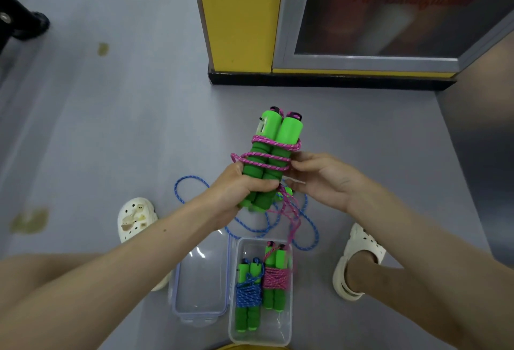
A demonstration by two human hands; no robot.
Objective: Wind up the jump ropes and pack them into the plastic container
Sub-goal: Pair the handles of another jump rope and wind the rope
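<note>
My left hand (239, 185) grips the lower part of two green jump-rope handles (275, 132) held side by side, upright. A pink rope (267, 159) is looped around them a few times. My right hand (319, 177) pinches that pink rope just right of the handles; the loose end hangs down toward the floor. A blue rope (192, 183) lies loose on the floor below my hands. The clear plastic container (288, 322) sits on the floor near me, holding a blue-wound bundle (249, 294) and a pink-wound bundle (275, 277).
The container's clear lid (200, 288) lies open to its left. My feet in white clogs (133, 216) (358, 260) flank the ropes. A yellow cabinet with a black base (306, 80) stands ahead. A dark wheeled leg (25, 21) is at the far left.
</note>
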